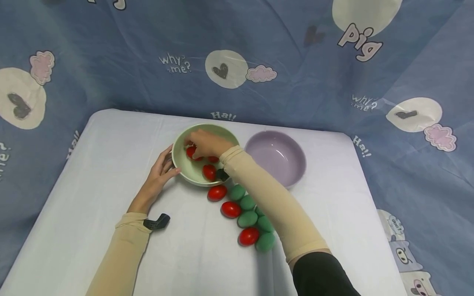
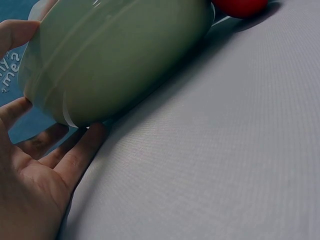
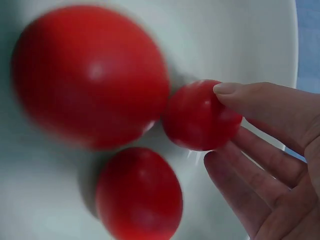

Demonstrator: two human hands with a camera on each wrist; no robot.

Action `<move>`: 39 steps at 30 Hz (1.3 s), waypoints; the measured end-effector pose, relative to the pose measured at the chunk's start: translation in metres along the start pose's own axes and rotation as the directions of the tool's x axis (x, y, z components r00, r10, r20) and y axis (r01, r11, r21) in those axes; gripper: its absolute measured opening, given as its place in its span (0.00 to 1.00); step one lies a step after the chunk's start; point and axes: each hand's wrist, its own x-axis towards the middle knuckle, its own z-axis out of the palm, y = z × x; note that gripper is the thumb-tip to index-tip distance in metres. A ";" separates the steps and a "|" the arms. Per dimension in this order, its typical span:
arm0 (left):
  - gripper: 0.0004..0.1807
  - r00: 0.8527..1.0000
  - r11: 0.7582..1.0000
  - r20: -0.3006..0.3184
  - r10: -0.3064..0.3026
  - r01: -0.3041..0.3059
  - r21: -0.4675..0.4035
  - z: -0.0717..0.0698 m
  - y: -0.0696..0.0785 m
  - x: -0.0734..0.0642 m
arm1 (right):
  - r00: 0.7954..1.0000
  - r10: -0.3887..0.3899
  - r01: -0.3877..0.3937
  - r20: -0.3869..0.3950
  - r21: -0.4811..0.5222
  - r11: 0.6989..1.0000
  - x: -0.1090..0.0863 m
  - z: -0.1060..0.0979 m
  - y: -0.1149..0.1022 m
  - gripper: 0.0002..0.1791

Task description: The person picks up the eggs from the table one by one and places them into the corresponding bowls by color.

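My right hand (image 1: 209, 143) reaches into a pale green bowl (image 1: 193, 167). Its thumb and fingers pinch a smooth red egg (image 3: 200, 117), seen close up in the right wrist view. Two other red eggs, one large in that view (image 3: 90, 75) and one below it (image 3: 140, 195), lie in the bowl beside the held one. Against the bowl's outer left side rests my left hand (image 1: 157, 181), its fingers spread and fairly straight. In the left wrist view the fingertips (image 2: 92, 132) touch the outer wall of the bowl (image 2: 120, 60).
A purple bowl (image 1: 275, 158) stands right of the green one, partly behind my right sleeve. In front of the bowls lie three red eggs (image 1: 231, 209) and several green eggs (image 1: 247, 219), some hidden under the right forearm. A white cloth (image 1: 200, 263) covers the table; a blue patterned curtain (image 1: 148, 94) hangs behind.
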 end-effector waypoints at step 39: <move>0.43 1.000 1.000 -0.001 0.019 -0.019 -0.006 0.000 0.000 0.000 | 0.955 -0.203 0.237 -0.217 0.145 0.961 -0.095 -0.007 -0.014 0.25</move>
